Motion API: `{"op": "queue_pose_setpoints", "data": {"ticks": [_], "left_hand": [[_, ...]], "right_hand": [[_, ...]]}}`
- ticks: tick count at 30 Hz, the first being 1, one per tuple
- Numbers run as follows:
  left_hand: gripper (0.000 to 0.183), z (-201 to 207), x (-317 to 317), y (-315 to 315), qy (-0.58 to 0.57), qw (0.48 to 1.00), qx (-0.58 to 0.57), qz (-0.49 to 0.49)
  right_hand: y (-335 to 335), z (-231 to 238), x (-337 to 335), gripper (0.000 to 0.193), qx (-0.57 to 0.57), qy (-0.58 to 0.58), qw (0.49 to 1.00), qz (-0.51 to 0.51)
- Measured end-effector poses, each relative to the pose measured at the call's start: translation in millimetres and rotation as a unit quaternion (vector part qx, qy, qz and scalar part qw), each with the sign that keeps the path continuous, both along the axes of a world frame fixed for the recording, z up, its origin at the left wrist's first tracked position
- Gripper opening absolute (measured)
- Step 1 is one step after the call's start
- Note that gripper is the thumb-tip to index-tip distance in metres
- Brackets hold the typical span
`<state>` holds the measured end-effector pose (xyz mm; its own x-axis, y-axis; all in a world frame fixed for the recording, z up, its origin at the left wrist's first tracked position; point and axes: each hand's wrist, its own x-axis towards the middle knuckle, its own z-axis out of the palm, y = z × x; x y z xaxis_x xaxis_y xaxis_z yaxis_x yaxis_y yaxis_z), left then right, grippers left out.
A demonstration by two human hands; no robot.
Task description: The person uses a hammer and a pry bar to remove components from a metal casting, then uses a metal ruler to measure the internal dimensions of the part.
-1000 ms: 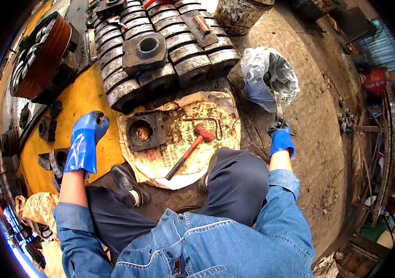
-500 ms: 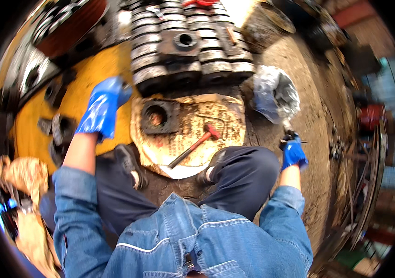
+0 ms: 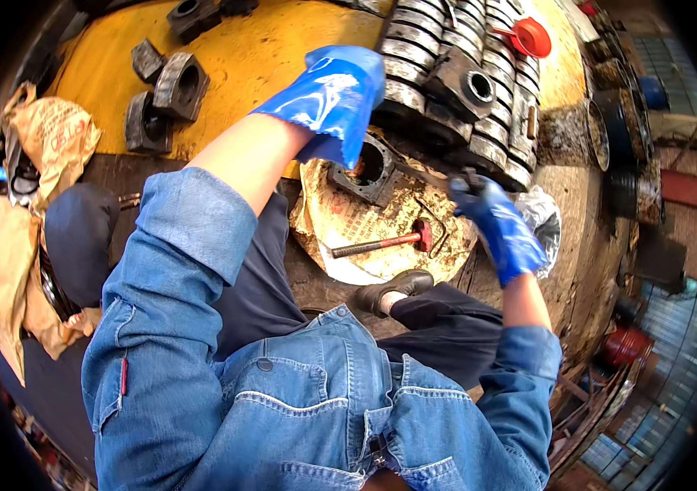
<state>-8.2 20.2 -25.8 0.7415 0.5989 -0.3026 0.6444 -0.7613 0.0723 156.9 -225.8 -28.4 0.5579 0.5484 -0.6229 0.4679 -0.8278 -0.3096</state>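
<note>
My left hand (image 3: 340, 98), in a blue rubber glove, is held out at the front end of the stacked metal rings; its fingers are hidden behind the glove's back and cuff. My right hand (image 3: 500, 225), also gloved in blue, is closed around a dark slender tool (image 3: 420, 173) whose far end points left at a square block with a round bore (image 3: 377, 176). The block lies on a grimy paper sheet (image 3: 324, 237). On the same sheet, nearer me, rest a red-headed hammer (image 3: 389, 243) and a bent metal rod (image 3: 445, 233).
Rows of greasy rings (image 3: 414, 49) carry another bored block (image 3: 463, 86) and a red funnel (image 3: 531, 38). Several dark blocks (image 3: 180, 86) sit on the yellow surface at left. Beside my right hand is a clear plastic bag (image 3: 541, 217). Brown paper (image 3: 49, 139) lies at far left.
The view has turned. My right hand has moved left, from beside the plastic bag to near the bored block, bringing the dark tool. My left hand has moved across to the rings.
</note>
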Motion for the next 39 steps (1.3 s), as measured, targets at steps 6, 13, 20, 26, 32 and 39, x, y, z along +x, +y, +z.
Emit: {"op": "queue_pose_setpoints", "data": {"ticks": [6, 13, 20, 26, 32, 39], "left_hand": [[0.032, 0.9, -3.4, 11.0, -0.012, 0.999, -0.024, 0.019], [0.025, -16.2, 17.3, 5.2, 0.059, 0.998, -0.003, -0.008], [0.023, -22.0, 24.4, 7.0, 0.081, 0.996, -0.008, -0.036], [0.023, -28.1, 18.6, 9.1, 0.074, 0.997, -0.019, -0.008], [0.023, -27.1, 25.1, 4.0, 0.060, 0.998, -0.028, -0.010], [0.022, -26.2, 21.6, 6.8, 0.058, 0.998, -0.034, 0.013]], "right_hand": [[82.3, -125.5, 1.5, 0.028, -0.023, -0.167, 0.943, 0.286], [107.9, -145.3, -0.8, 0.038, -0.139, -0.170, 0.918, 0.331], [76.5, -295.9, 86.1, 0.047, -0.040, -0.119, 0.956, 0.264], [77.0, -242.6, 37.6, 0.045, 0.023, -0.079, 0.986, 0.142], [83.6, -157.1, -3.1, 0.047, -0.082, -0.081, 0.992, 0.041], [101.4, -119.7, -34.5, 0.044, -0.139, -0.043, 0.989, -0.038]]}}
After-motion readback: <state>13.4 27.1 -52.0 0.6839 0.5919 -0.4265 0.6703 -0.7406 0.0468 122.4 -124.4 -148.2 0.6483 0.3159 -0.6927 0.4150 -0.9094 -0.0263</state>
